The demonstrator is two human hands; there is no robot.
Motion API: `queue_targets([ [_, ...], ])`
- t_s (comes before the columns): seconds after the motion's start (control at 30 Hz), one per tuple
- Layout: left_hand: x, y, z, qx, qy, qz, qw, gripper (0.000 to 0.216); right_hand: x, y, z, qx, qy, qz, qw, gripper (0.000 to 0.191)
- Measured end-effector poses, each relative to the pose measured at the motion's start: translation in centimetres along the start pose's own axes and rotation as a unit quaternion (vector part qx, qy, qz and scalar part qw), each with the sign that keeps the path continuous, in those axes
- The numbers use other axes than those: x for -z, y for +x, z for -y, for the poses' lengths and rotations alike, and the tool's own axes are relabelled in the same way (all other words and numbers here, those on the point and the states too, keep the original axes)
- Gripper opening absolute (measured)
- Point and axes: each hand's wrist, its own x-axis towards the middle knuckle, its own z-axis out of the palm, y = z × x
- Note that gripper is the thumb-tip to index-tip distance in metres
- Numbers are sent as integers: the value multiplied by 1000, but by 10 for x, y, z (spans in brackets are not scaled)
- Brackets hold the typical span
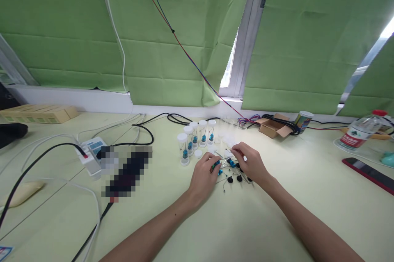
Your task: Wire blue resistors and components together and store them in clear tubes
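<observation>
My left hand (205, 175) is closed, with a small blue part (216, 164) showing at its fingertips. Thumb and finger of my right hand (250, 161) pinch a thin, wire-like rod (228, 150), just to the right of the left hand. Beneath and between the hands lies a loose pile of small blue pieces (232, 164), thin metal rods and round black knob-like pieces (230, 179). Fingers hide part of this pile. Behind my left hand stand several clear tubes with white caps (184, 150), each with a blue piece and thin stems inside.
A white power strip (91, 156) with cables lies left. Toward the back right are an open cardboard box (272, 127), a can (303, 121) and a water bottle (358, 131). A phone (369, 174) lies at right. Loose white caps (198, 154) sit near the tubes.
</observation>
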Motion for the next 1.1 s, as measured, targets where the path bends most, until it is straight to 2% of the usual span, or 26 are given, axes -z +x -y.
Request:
queue_targets([
  [1.1, -1, -1, 5, 3, 12, 22, 1000, 24, -4, -3, 13, 67, -20, 4, 998, 12],
])
